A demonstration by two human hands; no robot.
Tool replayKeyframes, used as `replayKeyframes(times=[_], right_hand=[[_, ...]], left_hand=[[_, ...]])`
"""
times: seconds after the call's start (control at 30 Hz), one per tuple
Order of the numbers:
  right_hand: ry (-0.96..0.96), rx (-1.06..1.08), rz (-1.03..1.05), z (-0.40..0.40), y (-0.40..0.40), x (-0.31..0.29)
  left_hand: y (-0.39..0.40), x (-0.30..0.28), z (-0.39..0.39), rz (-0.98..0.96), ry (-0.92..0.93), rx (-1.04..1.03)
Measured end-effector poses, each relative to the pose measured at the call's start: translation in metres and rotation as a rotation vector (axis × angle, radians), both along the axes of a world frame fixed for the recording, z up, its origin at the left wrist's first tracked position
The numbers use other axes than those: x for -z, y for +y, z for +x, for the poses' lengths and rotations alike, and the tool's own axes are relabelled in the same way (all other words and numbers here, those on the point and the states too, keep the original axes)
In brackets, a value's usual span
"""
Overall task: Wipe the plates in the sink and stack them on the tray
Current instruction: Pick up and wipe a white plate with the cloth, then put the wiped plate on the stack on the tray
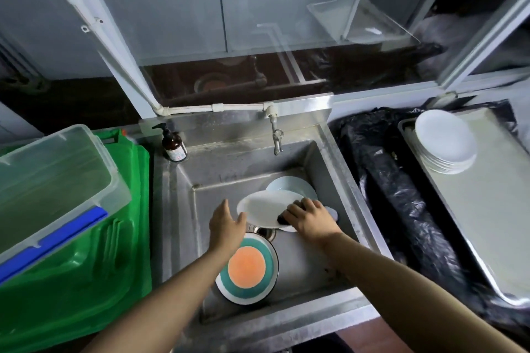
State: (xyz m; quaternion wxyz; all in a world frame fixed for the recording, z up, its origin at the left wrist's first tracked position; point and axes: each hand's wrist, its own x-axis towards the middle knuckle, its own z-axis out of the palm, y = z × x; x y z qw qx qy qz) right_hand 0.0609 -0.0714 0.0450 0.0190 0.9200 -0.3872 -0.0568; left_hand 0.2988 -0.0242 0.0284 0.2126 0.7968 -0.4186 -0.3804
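Note:
Inside the steel sink (321,163), my left hand (226,223) holds the left rim of a white plate (265,208) with its thumb over the edge. My right hand (311,216) presses a dark sponge (288,216) onto the plate's right side. More white plates (292,185) lie under and behind it. A plate with an orange centre and teal ring (248,268) leans in the sink near my left forearm. On the right, a metal tray (487,209) carries a stack of white plates (446,142) at its far left corner.
A tap (276,137) hangs over the back of the sink, and a brown soap pump bottle (173,142) stands at its back left corner. A green crate (77,252) with a clear lidded box (51,180) sits left. Black plastic sheeting (401,195) lies under the tray.

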Motion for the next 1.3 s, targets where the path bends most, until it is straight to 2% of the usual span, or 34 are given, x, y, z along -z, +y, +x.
replayKeyframes(times=[0.03, 0.13, 0.2, 0.43, 0.67, 0.83, 1.1, 1.3], right_hand=[[-0.015, 0.009, -0.042, -0.011, -0.003, 0.003], [-0.039, 0.04, -0.1, -0.045, -0.011, 0.009], [-0.053, 0.048, -0.127, -0.068, -0.016, 0.009], [-0.075, 0.055, -0.157, -0.178, -0.048, -0.008], [-0.077, 0.231, -0.117, -0.3, -0.101, -0.046], [-0.101, 0.36, -0.126, -0.371, -0.125, -0.064], [-0.139, 0.636, -0.053, -0.452, -0.141, -0.049], [-0.223, 0.697, -0.042, -0.479, -0.129, -0.026]], left_hand=[[-0.008, 0.0, -0.008, 0.103, 0.147, -0.132], [-0.026, -0.011, -0.043, 0.249, 0.81, -0.463], [-0.037, -0.016, -0.069, 0.22, 0.935, -0.508], [-0.081, -0.041, -0.188, 0.168, 0.917, -0.509], [-0.158, -0.072, -0.318, 0.046, 0.923, -0.456], [-0.204, -0.089, -0.399, 0.029, 0.952, -0.399], [-0.263, -0.082, -0.484, 0.035, 0.936, -0.385], [-0.297, -0.065, -0.522, 0.026, 0.9, -0.392]])
